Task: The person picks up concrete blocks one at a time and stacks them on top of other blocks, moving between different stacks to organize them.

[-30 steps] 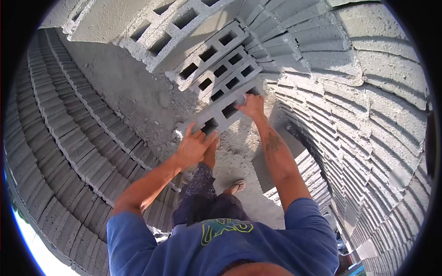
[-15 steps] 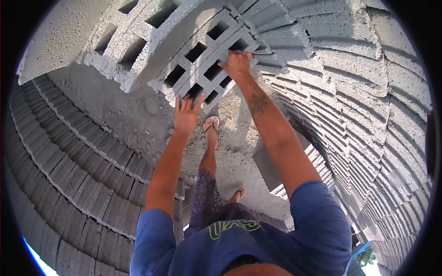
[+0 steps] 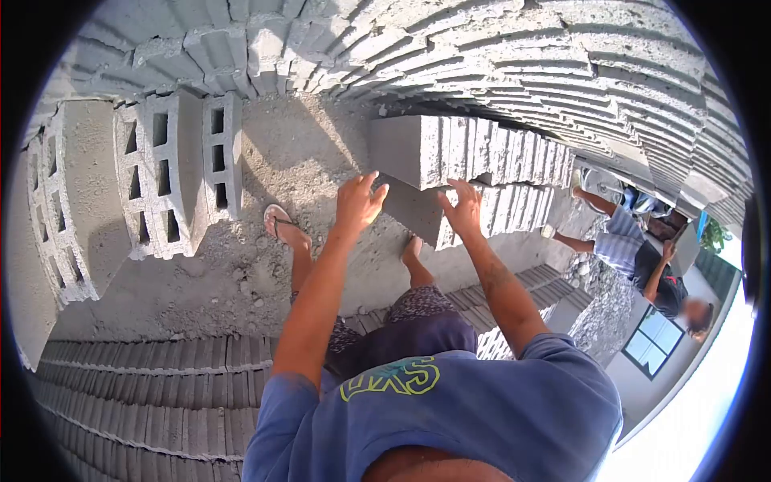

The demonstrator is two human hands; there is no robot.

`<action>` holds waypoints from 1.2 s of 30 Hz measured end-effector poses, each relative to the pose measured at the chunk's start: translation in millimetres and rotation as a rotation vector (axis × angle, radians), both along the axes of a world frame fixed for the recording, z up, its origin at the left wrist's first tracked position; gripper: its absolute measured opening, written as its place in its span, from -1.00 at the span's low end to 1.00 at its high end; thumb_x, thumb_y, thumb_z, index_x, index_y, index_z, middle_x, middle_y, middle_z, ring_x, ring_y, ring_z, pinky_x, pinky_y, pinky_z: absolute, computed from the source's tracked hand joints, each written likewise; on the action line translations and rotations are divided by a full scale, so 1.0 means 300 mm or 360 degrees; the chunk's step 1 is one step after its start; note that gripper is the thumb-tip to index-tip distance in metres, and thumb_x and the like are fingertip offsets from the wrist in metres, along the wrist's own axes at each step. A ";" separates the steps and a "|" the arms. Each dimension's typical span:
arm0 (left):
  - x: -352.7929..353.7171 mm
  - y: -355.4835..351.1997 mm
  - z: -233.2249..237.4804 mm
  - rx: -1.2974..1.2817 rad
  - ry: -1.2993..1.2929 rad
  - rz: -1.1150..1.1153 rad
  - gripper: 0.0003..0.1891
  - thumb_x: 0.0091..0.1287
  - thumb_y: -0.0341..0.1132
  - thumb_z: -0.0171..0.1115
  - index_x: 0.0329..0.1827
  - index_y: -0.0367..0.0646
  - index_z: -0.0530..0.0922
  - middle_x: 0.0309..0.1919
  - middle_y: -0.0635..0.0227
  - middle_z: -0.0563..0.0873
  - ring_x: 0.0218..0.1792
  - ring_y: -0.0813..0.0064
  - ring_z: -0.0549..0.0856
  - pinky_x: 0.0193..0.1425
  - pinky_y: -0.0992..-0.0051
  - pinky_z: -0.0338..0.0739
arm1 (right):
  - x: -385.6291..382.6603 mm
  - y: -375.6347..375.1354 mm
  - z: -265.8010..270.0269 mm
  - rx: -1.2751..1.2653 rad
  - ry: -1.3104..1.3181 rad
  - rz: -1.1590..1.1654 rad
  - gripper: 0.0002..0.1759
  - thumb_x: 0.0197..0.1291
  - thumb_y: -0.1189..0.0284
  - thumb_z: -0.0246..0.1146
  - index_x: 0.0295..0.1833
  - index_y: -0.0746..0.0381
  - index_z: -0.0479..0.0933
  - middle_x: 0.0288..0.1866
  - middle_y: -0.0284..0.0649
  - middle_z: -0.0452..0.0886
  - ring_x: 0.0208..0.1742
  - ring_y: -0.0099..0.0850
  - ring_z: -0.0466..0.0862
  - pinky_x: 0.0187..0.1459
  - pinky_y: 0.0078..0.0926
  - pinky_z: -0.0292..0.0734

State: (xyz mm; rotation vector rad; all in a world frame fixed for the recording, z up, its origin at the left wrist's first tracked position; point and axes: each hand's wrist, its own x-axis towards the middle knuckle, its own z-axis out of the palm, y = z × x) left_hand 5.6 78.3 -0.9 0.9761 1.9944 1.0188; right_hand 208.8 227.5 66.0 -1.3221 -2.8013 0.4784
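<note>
My left hand (image 3: 359,205) is raised with thumb and fingers apart, holding nothing, just left of the end of a front row of grey concrete blocks (image 3: 514,213). Over the near end of that row hovers my right hand (image 3: 463,210), its fingers spread and nothing in its grasp. Behind it runs a second row of concrete blocks (image 3: 470,151), with a smooth grey end face toward my left hand. The left part of the front row's end block lies between my two hands.
Hollow blocks (image 3: 152,173) stand on the dirt at left. High block stacks (image 3: 514,52) line the far side, and more stacks (image 3: 177,361) the near side. A person (image 3: 642,257) at right holds a block (image 3: 685,247). My sandalled foot (image 3: 285,225) is on the dirt.
My view has swung to the right. Both hands have come off the hollow blocks, which now stand at left, and have moved to the rows of blocks.
</note>
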 end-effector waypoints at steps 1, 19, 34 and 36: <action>0.033 0.168 -0.019 0.0190 0.0099 0.0055 -0.55 0.26 -0.04 0.24 0.05 -0.21 0.58 -0.22 0.03 0.69 -0.10 0.03 0.63 0.01 0.14 0.50 | 0.086 0.025 0.026 -0.0002 0.0058 -0.0002 -0.58 0.10 0.29 0.35 0.07 0.20 0.53 0.04 -0.13 0.61 0.22 -0.14 0.50 0.25 -0.11 0.25; 0.090 0.534 -0.307 -0.0537 0.0497 -0.0033 -0.25 -0.06 0.32 0.38 0.05 -0.09 0.58 -0.12 0.15 0.72 0.02 0.13 0.66 0.14 -0.07 0.36 | 0.950 -0.172 0.172 -0.0783 0.0195 -0.1088 -0.60 0.17 0.38 0.30 0.08 0.34 0.50 -0.09 -0.05 0.67 0.04 -0.21 0.65 0.09 -0.29 0.49; 0.143 0.035 0.044 -0.0873 0.0179 -0.0235 -0.28 -0.16 -0.19 0.35 0.24 0.00 0.51 -0.30 0.18 0.74 -0.14 0.21 0.71 0.10 0.17 0.30 | -0.028 -0.088 0.094 -0.0835 0.0521 -0.0195 -0.59 0.27 0.32 0.23 0.11 0.40 0.50 0.14 0.05 0.56 0.21 -0.13 0.53 0.24 -0.26 0.38; 0.073 -0.068 0.137 -0.0714 0.0382 -0.0329 -0.29 -0.19 -0.24 0.33 0.21 0.02 0.53 -0.38 0.24 0.73 -0.20 0.22 0.71 0.08 0.22 0.30 | -0.263 -0.077 -0.018 -0.0641 0.0561 0.0234 -0.56 0.25 0.30 0.25 0.09 0.42 0.50 0.15 0.07 0.55 0.18 -0.07 0.54 0.24 -0.21 0.37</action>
